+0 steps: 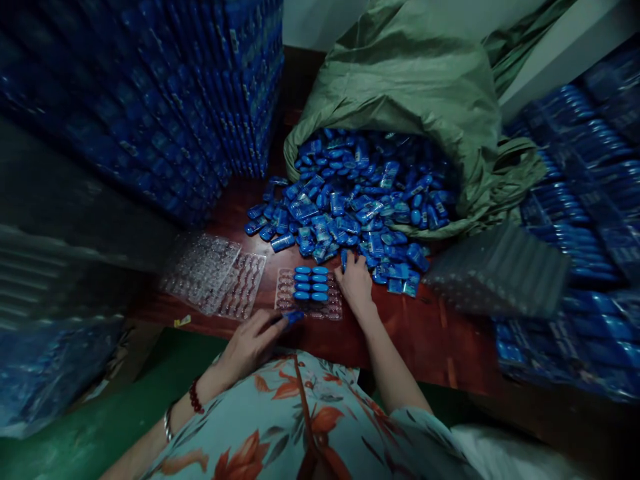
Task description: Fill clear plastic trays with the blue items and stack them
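A clear plastic tray (285, 287) with oval hollows lies on the red-brown table in front of me. Two columns of small blue oval containers (311, 283) fill its middle, while hollows at both sides show bare. At the tray's near left corner, my left hand (255, 340) pinches a small blue container (294, 317). My right hand (356, 280) is at the near edge of the loose pile (325, 220), its fingers closed around another blue container (344, 258), partly hidden. Many containers in the pile have shiny wrapping or labels.
A green sack (410, 87) lies open behind the pile, containers spilling from its mouth. More clear trays (215, 273) lie on the left. Tall stacks of filled blue trays (200, 87) stand at left and right. A grey tray stack (505, 267) sits at the table's right.
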`<act>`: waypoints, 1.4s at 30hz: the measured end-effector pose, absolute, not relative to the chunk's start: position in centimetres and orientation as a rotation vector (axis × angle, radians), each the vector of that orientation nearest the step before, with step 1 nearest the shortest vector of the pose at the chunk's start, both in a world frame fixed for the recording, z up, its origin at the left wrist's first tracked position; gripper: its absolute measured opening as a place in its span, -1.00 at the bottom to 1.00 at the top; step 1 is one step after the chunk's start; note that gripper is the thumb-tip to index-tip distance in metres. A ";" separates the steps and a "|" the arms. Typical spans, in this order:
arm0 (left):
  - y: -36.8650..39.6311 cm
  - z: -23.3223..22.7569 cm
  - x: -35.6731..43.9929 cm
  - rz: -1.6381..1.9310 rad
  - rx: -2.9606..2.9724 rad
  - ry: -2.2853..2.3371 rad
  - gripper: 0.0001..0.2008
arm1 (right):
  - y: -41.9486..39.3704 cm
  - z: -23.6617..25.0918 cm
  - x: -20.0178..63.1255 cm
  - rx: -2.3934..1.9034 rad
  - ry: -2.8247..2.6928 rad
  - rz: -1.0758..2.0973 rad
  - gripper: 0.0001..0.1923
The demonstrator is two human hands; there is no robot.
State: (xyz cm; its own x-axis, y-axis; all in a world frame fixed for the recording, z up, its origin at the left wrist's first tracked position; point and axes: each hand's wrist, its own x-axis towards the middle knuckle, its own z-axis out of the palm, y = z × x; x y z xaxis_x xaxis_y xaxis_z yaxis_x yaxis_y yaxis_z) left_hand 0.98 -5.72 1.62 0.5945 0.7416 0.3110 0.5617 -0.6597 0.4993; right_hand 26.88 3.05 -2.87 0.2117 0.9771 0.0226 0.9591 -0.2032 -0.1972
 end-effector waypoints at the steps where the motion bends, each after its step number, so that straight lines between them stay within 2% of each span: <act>1: -5.9 1.4 1.3 0.680 2.481 1.025 -0.64 | 2.5 -3.0 27.2 -2.279 -1.825 0.189 -0.54; 6: -4.7 -0.7 2.6 0.639 2.516 0.994 -0.65 | -1.5 -3.4 28.6 -2.062 -1.488 0.433 -0.58; 12: -2.8 -1.4 2.8 0.686 2.534 1.013 -0.64 | -5.9 -2.3 28.8 -1.743 -0.698 1.022 -0.57; 16: -2.7 -1.9 2.9 0.712 2.521 1.006 -0.65 | -7.9 -1.7 27.6 -1.661 -0.681 1.178 -0.60; 19: -2.8 -2.7 3.1 0.744 2.536 1.020 -0.65 | -8.5 -1.9 26.3 -1.745 -0.951 1.107 -0.67; 22: -2.7 -2.7 3.2 0.680 2.577 0.998 -0.67 | -8.5 -2.3 25.5 -1.764 -1.380 0.840 -0.74; 27: -1.9 -1.2 3.7 0.469 2.674 0.891 -0.70 | -7.7 -1.7 25.2 -1.603 -2.106 0.421 -0.68; 32: -1.1 -0.5 4.1 0.382 2.719 0.816 -0.70 | -6.5 0.9 23.6 -1.700 -2.553 0.131 -0.67; 36: -0.8 -0.6 4.1 0.304 2.743 0.812 -0.75 | -5.2 2.5 21.6 -1.695 -2.745 0.099 -0.75; 42: -0.3 0.3 4.1 0.164 2.823 0.766 -0.76 | -3.8 2.3 21.9 -1.695 -2.760 0.263 -0.78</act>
